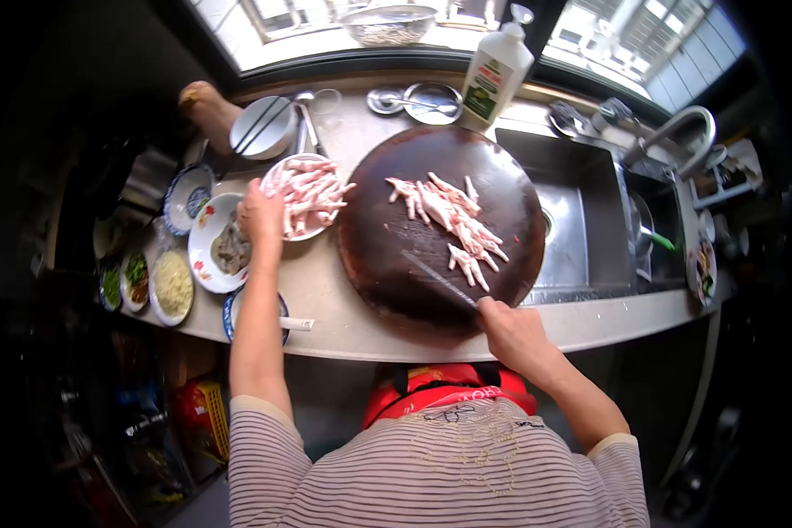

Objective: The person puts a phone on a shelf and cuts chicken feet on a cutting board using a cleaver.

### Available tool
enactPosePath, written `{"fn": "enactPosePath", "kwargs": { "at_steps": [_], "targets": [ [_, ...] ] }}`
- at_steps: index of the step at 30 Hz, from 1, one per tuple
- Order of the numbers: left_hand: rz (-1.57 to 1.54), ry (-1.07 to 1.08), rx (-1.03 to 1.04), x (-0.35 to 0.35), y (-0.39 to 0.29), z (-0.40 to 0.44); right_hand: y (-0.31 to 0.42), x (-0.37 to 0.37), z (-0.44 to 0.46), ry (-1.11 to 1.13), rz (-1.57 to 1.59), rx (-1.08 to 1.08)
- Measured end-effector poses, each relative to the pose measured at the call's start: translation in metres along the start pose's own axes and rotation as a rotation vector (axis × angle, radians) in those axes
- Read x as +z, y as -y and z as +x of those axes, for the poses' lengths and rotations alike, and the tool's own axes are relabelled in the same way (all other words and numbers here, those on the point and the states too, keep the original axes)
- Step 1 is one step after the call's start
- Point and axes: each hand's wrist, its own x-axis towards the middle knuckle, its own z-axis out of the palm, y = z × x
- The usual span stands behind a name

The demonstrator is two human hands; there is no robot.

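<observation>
My right hand [512, 333] is wrapped round the handle of a knife [440, 280], whose blade lies low over the near part of a round dark chopping board [396, 304]. Beyond the blade, several pale chicken feet [453, 211] lie spread across the middle of the board. My left hand [262, 213] grips the left side of a white bowl [301, 234] heaped with more chicken feet [308, 195]; its fingertips are partly hidden. Under that wrist, a flowered white bowl [204, 249] holds greyish pieces, possibly shrimp [231, 249].
Left of the board stand a bowl with chopsticks [262, 130], a bowl of minced pale food [172, 286], small dishes of chopped greens [135, 275], and a blue-rimmed bowl with a white spoon [297, 325]. A pump bottle [496, 75] stands behind; a sink [581, 220] lies right.
</observation>
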Motion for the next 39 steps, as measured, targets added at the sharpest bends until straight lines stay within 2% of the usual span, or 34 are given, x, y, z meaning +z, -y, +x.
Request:
{"fn": "enactPosePath", "kwargs": {
  "at_steps": [1, 5, 8, 9, 10, 11, 12, 14, 16, 17, 20, 23, 27, 33, 39],
  "targets": [
    [-0.005, 0.023, 0.004, 0.0, -0.001, 0.007, 0.001, 0.002, 0.0, 0.048, -0.039, 0.009],
    [-0.025, 0.14, 0.018, -0.002, -0.005, 0.019, -0.018, 0.005, 0.001, -0.027, -0.057, 0.072],
    [-0.262, 0.068, 0.022, -0.026, -0.021, 0.005, -0.037, -0.003, 0.008, -0.069, -0.051, 0.128],
    [-0.329, 0.054, 0.084, -0.039, -0.034, -0.012, -0.038, -0.007, 0.01, -0.063, -0.022, 0.154],
    [-0.585, 0.121, 0.17, -0.026, -0.032, -0.024, -0.036, -0.011, 0.012, -0.053, 0.01, 0.182],
    [-0.869, 0.351, 0.067, -0.037, -0.055, -0.055, -0.036, -0.013, 0.013, -0.04, 0.041, 0.207],
    [-0.837, 0.596, 0.008, -0.052, -0.077, -0.087, -0.036, -0.013, 0.013, -0.041, 0.058, 0.215],
    [-1.088, 0.735, -0.096, -0.03, -0.101, -0.153, -0.038, -0.011, 0.011, -0.043, 0.094, 0.237],
    [-1.16, 0.853, -0.216, -0.001, -0.109, -0.201, -0.041, -0.011, 0.01, -0.024, 0.11, 0.216],
    [-1.147, 0.806, -0.249, 0.007, -0.114, -0.219, -0.043, -0.012, 0.01, -0.015, 0.116, 0.207],
    [-0.85, 0.496, -0.121, 0.017, -0.122, -0.244, -0.051, -0.012, 0.012, -0.055, 0.17, 0.17],
    [-0.776, 0.314, -0.061, 0.027, -0.119, -0.25, -0.042, -0.006, 0.007, -0.179, 0.205, 0.117],
    [-1.048, 0.467, -0.325, 0.024, -0.121, -0.25, -0.013, -0.01, 0.003, -0.292, 0.288, 0.025],
    [-1.147, 0.471, -0.378, 0.028, -0.12, -0.253, 0.003, 0.003, 0.012, -0.146, 0.234, 0.053],
    [-0.987, 0.455, -0.314, 0.026, -0.122, -0.25, 0.008, 0.013, 0.019, -0.096, 0.171, 0.098]
  ]
}}
